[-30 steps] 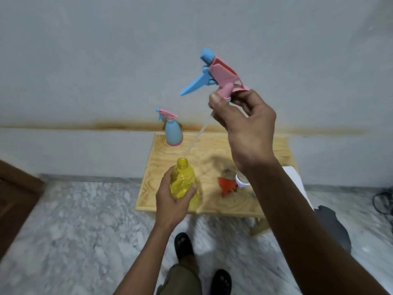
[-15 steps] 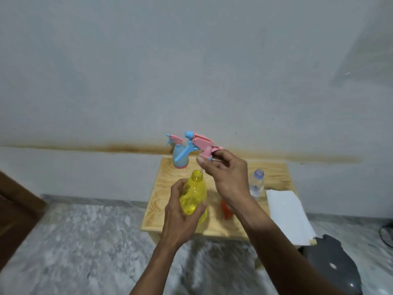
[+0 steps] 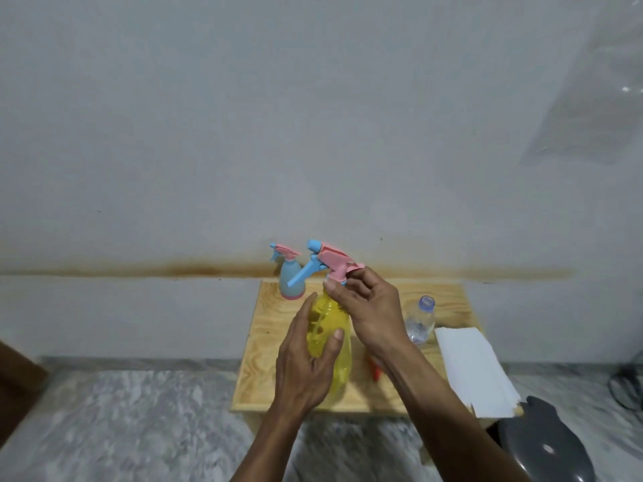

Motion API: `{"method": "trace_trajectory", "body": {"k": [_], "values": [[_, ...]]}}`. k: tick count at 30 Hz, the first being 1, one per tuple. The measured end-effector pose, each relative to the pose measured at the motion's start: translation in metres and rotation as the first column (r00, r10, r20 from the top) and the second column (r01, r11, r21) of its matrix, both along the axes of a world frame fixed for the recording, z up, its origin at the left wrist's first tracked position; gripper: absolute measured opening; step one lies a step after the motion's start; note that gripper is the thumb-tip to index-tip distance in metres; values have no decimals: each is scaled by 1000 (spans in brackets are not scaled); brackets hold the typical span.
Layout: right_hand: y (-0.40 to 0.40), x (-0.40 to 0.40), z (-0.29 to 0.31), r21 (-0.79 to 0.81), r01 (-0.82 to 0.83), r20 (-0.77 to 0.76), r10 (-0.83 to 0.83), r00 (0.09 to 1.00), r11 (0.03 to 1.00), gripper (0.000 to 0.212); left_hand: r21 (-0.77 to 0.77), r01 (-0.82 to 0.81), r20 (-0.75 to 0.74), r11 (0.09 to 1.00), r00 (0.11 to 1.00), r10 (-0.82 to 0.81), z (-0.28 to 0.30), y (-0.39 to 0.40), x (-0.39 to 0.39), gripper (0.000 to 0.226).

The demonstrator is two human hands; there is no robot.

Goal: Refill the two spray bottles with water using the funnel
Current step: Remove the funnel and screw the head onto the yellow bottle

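My left hand point(image 3: 306, 363) grips the yellow spray bottle point(image 3: 332, 328), which is upright over the small wooden table point(image 3: 264, 349). My right hand point(image 3: 368, 307) pinches the collar of the pink and blue spray head point(image 3: 325, 264), which sits at the yellow bottle's neck. A second spray bottle, blue with a pink head point(image 3: 290, 276), stands at the table's far left corner. A clear water bottle point(image 3: 420, 320) stands to the right of my right hand. Below my right wrist a bit of the orange-red funnel point(image 3: 375, 372) shows, mostly hidden.
A stack of white paper point(image 3: 473, 370) hangs over the table's right edge. A dark grey object point(image 3: 546, 443) lies on the marble floor at lower right. The wall stands right behind the table. A brown wooden edge point(image 3: 14, 384) is at far left.
My right hand has brought the spray head down from high in the air onto the yellow bottle's neck. The view has tilted up, and the funnel is now mostly covered by my arm.
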State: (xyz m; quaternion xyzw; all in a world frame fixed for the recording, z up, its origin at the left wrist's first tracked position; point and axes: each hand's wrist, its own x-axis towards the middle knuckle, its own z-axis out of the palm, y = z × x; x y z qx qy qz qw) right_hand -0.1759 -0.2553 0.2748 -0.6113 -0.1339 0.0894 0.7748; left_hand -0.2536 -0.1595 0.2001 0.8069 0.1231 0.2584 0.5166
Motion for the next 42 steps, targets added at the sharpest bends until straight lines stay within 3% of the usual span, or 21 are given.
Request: {"method": "trace_trajectory", "body": {"k": [6, 10, 13, 19, 23, 27, 32, 42], "values": [[-3, -7, -7, 7, 57, -23, -56, 998, 998, 20, -50, 16, 17, 999, 1000, -15, 7, -4, -4, 54], [-4, 0, -8, 43, 73, -133, -67, 989, 996, 12, -149, -5, 75, 989, 997, 16, 10, -10, 2, 55], [-3, 5, -6, 55, 86, -148, -77, 986, 995, 18, -204, -14, 78, 979, 997, 30, 12, -12, 7, 52], [0, 10, -3, 6, 75, -78, -74, 994, 997, 11, -225, -16, 78, 974, 996, 34, 17, -14, 17, 51], [6, 9, -3, 79, 101, -157, -88, 984, 992, 23, -224, -24, 92, 974, 995, 46, 20, -12, 15, 47], [16, 5, -5, 76, 87, -176, -72, 982, 993, 16, -227, -31, 95, 973, 994, 54, 20, -4, 16, 47], [25, 0, -1, 131, 102, -251, -67, 966, 986, 25, -234, -32, 119, 972, 991, 62, 18, 4, 13, 48], [34, -4, 1, 132, 140, -238, -105, 965, 981, 18, -254, -34, 122, 967, 990, 67, 18, 8, 16, 48]]}}
